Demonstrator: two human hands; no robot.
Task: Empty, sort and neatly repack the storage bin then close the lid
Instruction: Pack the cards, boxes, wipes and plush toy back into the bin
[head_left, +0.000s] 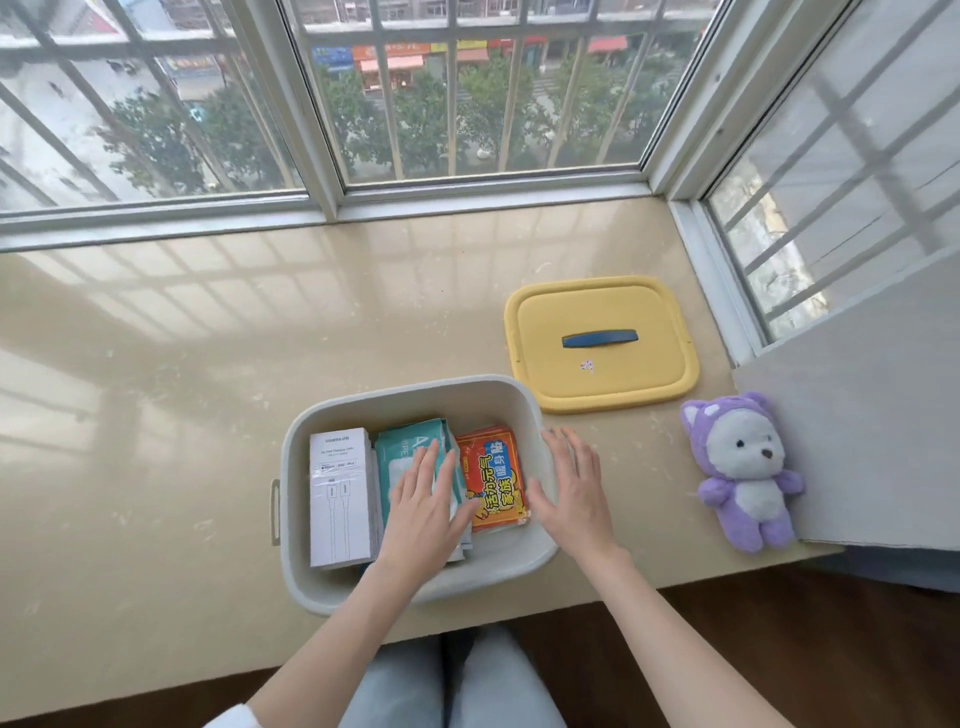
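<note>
As my left hand (423, 501) lies flat on the wipes (410, 444), I should press evenly — right hand (574, 486) spread at the bin (405, 389) rim to steady it.

The left hand (423, 501) is covering much of the teal wipes pack (410, 441), hiding its label. The right hand (571, 488) is masking part of the right rim of the bin (415, 388). Print on the white box (340, 499) and the sticker (587, 367) on the lid (571, 312) are showing too small to read.
</note>
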